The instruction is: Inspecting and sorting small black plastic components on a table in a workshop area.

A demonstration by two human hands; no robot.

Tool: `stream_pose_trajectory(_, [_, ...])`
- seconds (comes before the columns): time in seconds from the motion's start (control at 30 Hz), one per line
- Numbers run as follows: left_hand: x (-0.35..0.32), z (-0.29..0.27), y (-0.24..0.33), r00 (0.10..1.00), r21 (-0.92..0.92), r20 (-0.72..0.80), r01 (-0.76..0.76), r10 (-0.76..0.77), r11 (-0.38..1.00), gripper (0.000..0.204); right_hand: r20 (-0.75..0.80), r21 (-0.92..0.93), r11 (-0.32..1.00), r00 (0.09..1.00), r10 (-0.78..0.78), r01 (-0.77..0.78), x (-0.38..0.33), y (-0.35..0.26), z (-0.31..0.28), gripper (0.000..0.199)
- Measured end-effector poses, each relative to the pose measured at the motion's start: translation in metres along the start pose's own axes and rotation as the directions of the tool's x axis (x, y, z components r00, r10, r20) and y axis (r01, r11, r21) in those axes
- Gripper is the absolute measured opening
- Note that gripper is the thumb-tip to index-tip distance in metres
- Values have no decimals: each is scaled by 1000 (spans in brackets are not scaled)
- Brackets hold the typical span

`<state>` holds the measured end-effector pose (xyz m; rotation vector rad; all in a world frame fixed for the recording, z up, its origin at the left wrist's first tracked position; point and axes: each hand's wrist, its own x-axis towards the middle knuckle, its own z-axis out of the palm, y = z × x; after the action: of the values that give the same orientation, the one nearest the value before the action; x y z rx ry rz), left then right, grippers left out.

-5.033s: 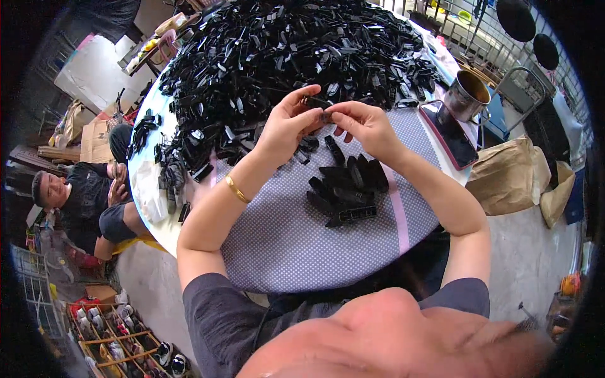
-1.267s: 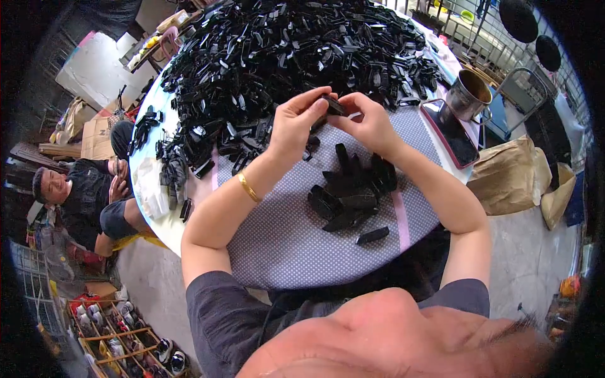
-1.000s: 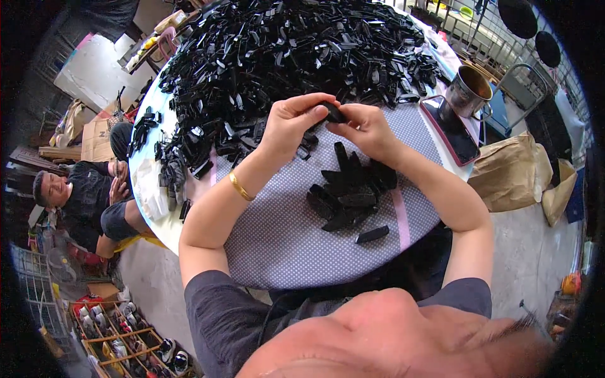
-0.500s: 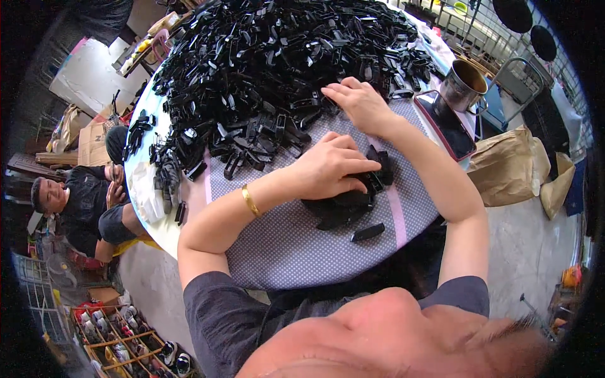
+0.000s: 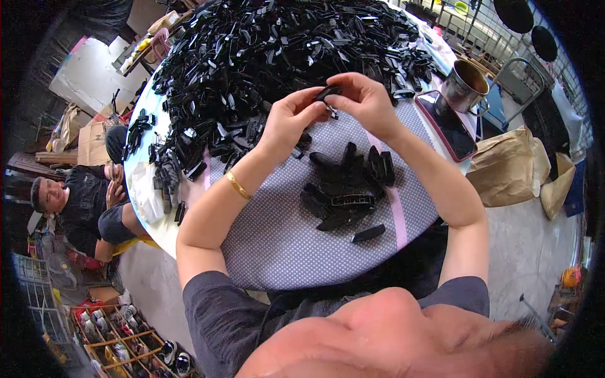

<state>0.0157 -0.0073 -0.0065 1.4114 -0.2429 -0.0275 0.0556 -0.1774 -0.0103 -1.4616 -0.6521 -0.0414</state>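
Observation:
Both hands meet above the near edge of a big heap of black plastic pieces (image 5: 271, 50). My right hand (image 5: 368, 104) pinches a small dark plastic piece (image 5: 328, 93) between thumb and fingers. My left hand (image 5: 293, 120) is closed at the piece's other side, thumb against forefinger, with a gold bangle on its wrist. What exactly lies between the left fingertips is partly hidden. Nearer to me, a smaller pile of black plastic pieces (image 5: 350, 200) lies on the dotted grey tablecloth (image 5: 271, 252), with a single piece (image 5: 368, 234) just in front of it.
A phone in a red case (image 5: 446, 126) and a metal pot (image 5: 465, 85) stand at the table's right side. A brown paper bag (image 5: 510, 167) is beyond them. Dark gloves (image 5: 167, 176) lie at the left edge. Another person (image 5: 85, 205) sits at left, near a shoe rack (image 5: 120, 340).
My left hand has lifted off the smaller pile and moved up to meet the right hand. A black plastic piece now shows between them, and the smaller pile is uncovered.

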Motion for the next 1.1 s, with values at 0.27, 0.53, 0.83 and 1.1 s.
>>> stream_pose_trajectory(0.27, [3,-12,5,993,428,-71,-55,94,902,23,39,-519,846,992,-117,121,2,34,-3,30])
stream_pose_trajectory(0.53, [-3,-4,2,982,575,119,-188,147,797,22,138,-651,753,990,-7,96,2,29,-9,40])
stream_pose_trajectory(0.83, [-9,9,-9,992,491,123,-48,-15,870,26,-72,145,951,956,285,-273,-7,-9,4,28])
stream_pose_trajectory(1.1, [-6,4,-9,976,393,-41,-181,214,902,28,113,348,867,934,340,-358,-13,-8,3,26])
